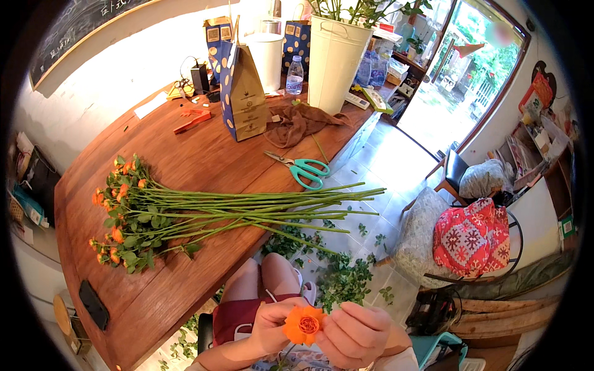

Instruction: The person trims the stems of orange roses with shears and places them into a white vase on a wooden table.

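Clerk: First entry, nearest the body?

Keeper: One orange flower (304,325), open, held low before the person, its face turned upward, presumably to keep the petals in sight.

Clerk: Condition of each grip?

Keeper: Left hand (274,324): closed, thumb and fingers drawn together at the bloom's left side, by the look of it to steady the head. Right hand (354,334): fingers curled, tips at the bloom's right edge; whether this grip had hold of a petal could not be told.

Clerk: Next outward?

Keeper: Leafy cuttings (348,281), heaped on the floor (385,154), off the worktop (210,170). One dark phone (94,305), flat, at the worktop's left end, well apart from the stems.

Clerk: The long stock?

Keeper: One bundle of orange blooms (120,195), heads left, lying on the wood; green stems (272,213) right, ends jutting past the edge, probably to rest the heads and leave the ends reachable.

Clerk: Tools?

Keeper: Scissors (308,173), teal-handled, just beyond the stems, loops at the edge, likely for easy reach.

Clerk: Rear items?

Keeper: Brown cloth (303,123), crumpled; paper bag (249,102), upright; cream bucket (337,62), tall, keeping greenery (349,9) upright.
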Tool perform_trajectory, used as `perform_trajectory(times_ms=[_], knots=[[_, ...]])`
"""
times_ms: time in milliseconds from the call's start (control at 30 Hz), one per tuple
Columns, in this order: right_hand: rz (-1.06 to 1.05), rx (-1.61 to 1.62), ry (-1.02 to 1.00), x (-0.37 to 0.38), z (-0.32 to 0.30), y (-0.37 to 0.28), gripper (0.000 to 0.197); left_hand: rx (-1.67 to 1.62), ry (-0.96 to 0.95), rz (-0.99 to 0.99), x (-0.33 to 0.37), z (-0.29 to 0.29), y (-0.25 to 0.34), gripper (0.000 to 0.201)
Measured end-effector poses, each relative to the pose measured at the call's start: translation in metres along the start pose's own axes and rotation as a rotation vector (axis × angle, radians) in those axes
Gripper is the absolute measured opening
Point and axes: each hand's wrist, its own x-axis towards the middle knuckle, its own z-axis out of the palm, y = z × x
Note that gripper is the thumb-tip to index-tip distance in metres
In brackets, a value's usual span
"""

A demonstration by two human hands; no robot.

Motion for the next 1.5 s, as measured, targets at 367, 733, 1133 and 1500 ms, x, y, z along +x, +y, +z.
perform_trajectory(times_ms=[367,733,1133,1500], knots=[[-0.183,0.110,-0.097,0.010,-0.008,0.019,0.007,0.090,-0.195,-0.029,0.005,-0.014,0.004,0.013],[-0.212,0.029,0.174,-0.002,0.010,0.012,0.011,0.060,-0.239,-0.061,0.002,-0.026,-0.014,0.015],[0.019,0.033,0.270,-0.010,0.017,-0.001,0.009,0.034,-0.175,-0.192,-0.004,-0.022,-0.007,0.019],[0.142,0.218,0.194,-0.006,0.008,-0.002,0.027,-0.017,-0.158,-0.119,0.001,-0.005,0.008,0.021]])
